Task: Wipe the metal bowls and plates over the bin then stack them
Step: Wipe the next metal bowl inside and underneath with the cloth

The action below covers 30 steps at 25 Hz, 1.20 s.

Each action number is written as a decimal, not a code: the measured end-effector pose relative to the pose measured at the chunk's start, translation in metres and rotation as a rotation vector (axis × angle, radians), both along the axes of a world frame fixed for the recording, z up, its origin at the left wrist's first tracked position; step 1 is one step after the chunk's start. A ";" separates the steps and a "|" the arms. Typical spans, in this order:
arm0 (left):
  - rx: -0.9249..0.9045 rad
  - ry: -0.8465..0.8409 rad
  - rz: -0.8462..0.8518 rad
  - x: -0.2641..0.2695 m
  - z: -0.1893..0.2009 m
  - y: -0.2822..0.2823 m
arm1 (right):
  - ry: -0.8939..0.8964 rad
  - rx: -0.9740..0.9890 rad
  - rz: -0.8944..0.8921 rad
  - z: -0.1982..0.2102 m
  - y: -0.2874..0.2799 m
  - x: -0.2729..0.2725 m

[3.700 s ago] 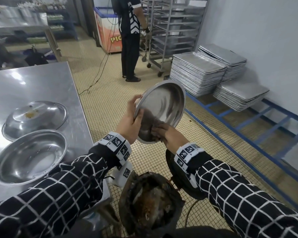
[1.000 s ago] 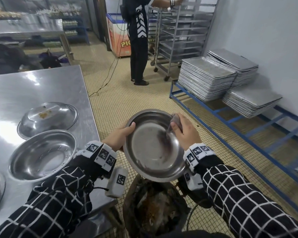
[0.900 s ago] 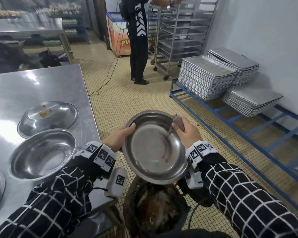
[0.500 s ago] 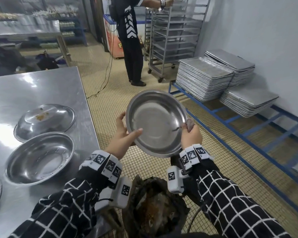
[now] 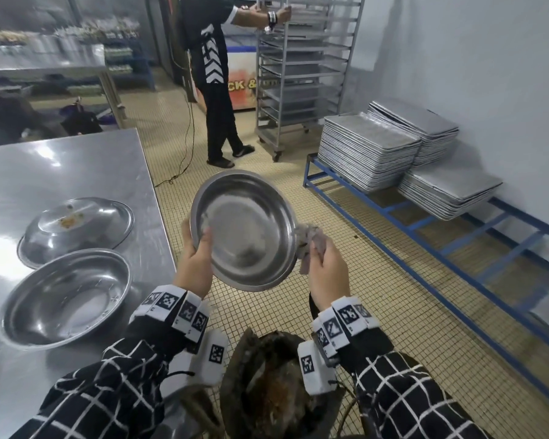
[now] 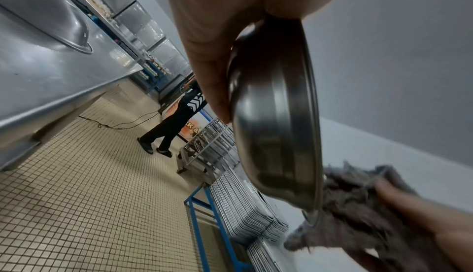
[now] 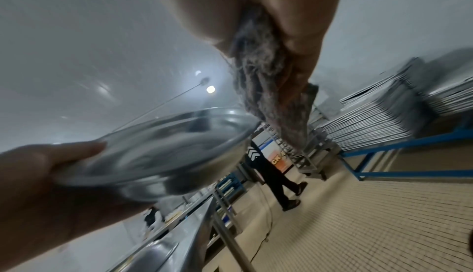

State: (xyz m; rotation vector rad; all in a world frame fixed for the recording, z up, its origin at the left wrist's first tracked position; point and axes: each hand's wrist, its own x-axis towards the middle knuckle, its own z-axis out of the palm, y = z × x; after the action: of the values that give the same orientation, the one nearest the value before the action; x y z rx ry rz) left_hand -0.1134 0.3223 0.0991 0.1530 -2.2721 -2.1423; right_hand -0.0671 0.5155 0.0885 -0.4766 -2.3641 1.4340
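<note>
Bowl [image 5: 244,231] gripped by left hand [image 5: 194,264]; right hand [image 5: 327,270] beside its rim.

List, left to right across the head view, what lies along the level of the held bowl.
Upturned steel bowl with food bits on its base → left hand → round steel bowl held tilted → grey rag in the right hand → blue metal floor rack.

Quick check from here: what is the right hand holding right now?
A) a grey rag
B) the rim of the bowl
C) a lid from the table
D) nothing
A: the right hand grips a frayed grey rag at the right edge of the metal bowl, which the left hand holds by its rim.
</note>
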 end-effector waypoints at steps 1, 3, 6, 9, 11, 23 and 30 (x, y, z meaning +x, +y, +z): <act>-0.007 0.019 -0.010 0.004 0.005 0.002 | 0.018 0.045 0.075 -0.003 -0.009 0.001; -0.036 0.055 -0.062 0.014 0.016 0.008 | 0.050 0.201 0.338 -0.012 -0.031 0.005; -0.043 0.104 -0.127 0.021 0.032 0.014 | 0.060 0.456 0.758 -0.026 -0.053 0.016; 0.017 0.105 -0.133 0.015 0.039 0.010 | 0.006 0.670 0.781 -0.035 -0.036 0.020; 0.054 0.094 -0.136 0.014 0.040 0.008 | -0.008 0.798 0.709 -0.040 -0.017 0.017; -0.005 0.035 -0.210 0.003 0.025 -0.004 | -0.196 1.000 0.458 -0.025 0.023 -0.007; 0.006 -0.221 -0.338 0.004 0.011 -0.013 | -0.113 0.308 0.311 -0.001 0.033 -0.020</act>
State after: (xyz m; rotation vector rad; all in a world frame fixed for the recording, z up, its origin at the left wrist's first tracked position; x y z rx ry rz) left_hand -0.1093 0.3091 0.1105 0.0044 -2.5754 -2.3985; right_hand -0.0872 0.5490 0.0873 -0.1138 -2.7826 1.1498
